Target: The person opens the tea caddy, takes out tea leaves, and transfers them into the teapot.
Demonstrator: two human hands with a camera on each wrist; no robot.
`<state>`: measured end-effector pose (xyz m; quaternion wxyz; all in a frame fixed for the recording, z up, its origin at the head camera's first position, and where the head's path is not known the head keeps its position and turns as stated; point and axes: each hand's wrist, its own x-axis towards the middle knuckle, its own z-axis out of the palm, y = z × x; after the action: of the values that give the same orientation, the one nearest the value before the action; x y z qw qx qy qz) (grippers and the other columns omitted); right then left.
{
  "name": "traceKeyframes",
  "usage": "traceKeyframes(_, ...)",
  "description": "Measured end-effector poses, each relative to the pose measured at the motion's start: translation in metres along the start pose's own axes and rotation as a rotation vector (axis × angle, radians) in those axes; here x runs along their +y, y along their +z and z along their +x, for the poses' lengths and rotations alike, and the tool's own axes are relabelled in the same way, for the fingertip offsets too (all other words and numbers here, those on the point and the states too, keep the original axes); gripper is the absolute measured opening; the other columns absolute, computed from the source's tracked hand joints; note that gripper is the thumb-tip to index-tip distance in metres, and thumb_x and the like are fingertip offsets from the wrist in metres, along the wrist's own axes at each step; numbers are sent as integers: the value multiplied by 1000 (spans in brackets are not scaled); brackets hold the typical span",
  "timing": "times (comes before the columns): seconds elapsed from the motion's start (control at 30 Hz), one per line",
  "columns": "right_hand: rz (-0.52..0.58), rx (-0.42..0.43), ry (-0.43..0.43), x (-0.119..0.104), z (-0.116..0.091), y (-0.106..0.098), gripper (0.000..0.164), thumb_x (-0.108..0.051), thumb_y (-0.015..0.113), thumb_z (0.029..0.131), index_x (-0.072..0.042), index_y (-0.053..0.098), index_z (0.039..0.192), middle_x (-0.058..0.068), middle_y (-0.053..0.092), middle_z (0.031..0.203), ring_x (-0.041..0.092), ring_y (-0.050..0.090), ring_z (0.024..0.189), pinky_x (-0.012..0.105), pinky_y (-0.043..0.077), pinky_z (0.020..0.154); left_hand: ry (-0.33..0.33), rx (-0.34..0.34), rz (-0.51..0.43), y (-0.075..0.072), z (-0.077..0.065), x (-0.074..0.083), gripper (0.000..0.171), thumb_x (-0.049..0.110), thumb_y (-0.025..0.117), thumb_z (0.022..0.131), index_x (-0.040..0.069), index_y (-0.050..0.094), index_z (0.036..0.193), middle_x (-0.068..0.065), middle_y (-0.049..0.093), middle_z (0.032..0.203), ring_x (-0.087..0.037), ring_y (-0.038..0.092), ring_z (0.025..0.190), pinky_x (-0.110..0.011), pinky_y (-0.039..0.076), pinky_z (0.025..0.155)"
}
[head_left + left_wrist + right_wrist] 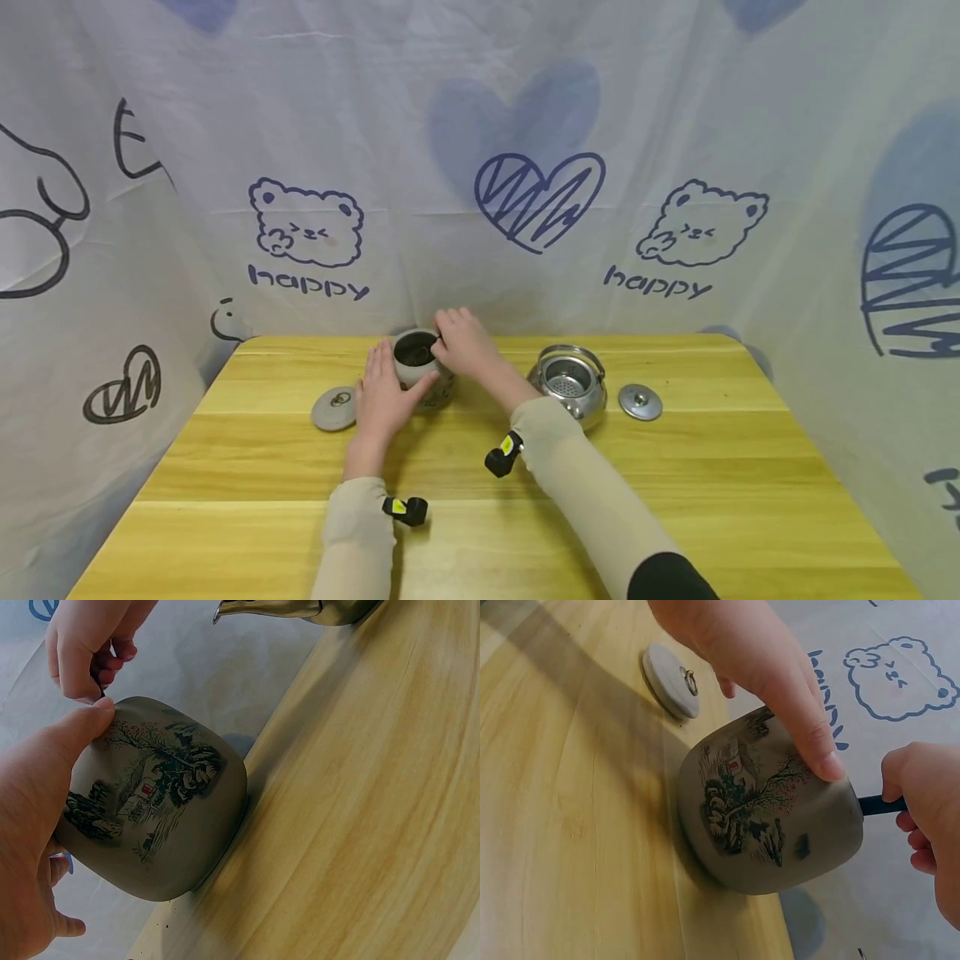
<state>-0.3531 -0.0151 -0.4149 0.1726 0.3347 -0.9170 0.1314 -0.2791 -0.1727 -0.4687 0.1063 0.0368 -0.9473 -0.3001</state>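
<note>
A grey ceramic jar (437, 396) painted with a landscape stands without its lid near the table's back edge; its inside looks dark. My left hand (384, 392) holds it, thumb near the rim in front and fingers along the left side. Over the right of the rim, my right hand (467, 343) grips the black handle (881, 805) of a utensil that reaches into the jar's mouth. Its far end cannot be made out. The jar's round lid (333, 409), with a small ring on top, lies left of the left hand.
Right of the jar stands a shiny metal teapot (588, 414) with its handle raised and a perforated strainer (566, 382) in its opening. Its metal lid (640, 402) lies to its right. A printed cloth (420, 142) hangs behind the wooden table (465, 542).
</note>
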Motion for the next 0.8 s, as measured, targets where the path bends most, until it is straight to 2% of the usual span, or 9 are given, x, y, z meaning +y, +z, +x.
traceKeyframes(0.2, 226, -98, 142, -4, -1, 0, 9, -14, 55, 95, -10, 47, 91, 4, 50, 84, 21, 41, 80, 31, 36, 71, -4, 22, 3, 0, 0, -2, 111, 77, 50, 82, 8, 6, 158, -15, 10, 165, -32, 9, 153, -68, 16, 116)
traceKeyframes(0.33, 347, -93, 214, -3, -2, 1, 12, -10, 55, 96, -9, 45, 89, 5, 48, 81, 20, 43, 74, 29, 36, 66, 7, 14, 0, 1, 1, -1, 111, 79, 49, 82, 9, 6, 158, -14, 10, 165, -31, 8, 153, -68, 16, 116)
traceKeyframes(0.57, 416, -57, 210, -1, -2, 1, 8, -8, 52, 95, -6, 47, 89, 8, 50, 78, 17, 42, 64, 25, 35, 60, 5, -8, 9, 0, 1, 1, 113, 81, 46, 82, 12, -1, 158, -14, 7, 165, -30, 5, 154, -67, 15, 116)
traceKeyframes(0.8, 540, -107, 276, 1, -5, 5, 6, -10, 52, 95, -6, 48, 94, 7, 53, 81, 16, 44, 66, 22, 36, 60, 0, -13, 2, -2, -1, 2, 112, 79, 47, 82, 12, -1, 158, -13, 7, 165, -30, 5, 154, -67, 15, 116)
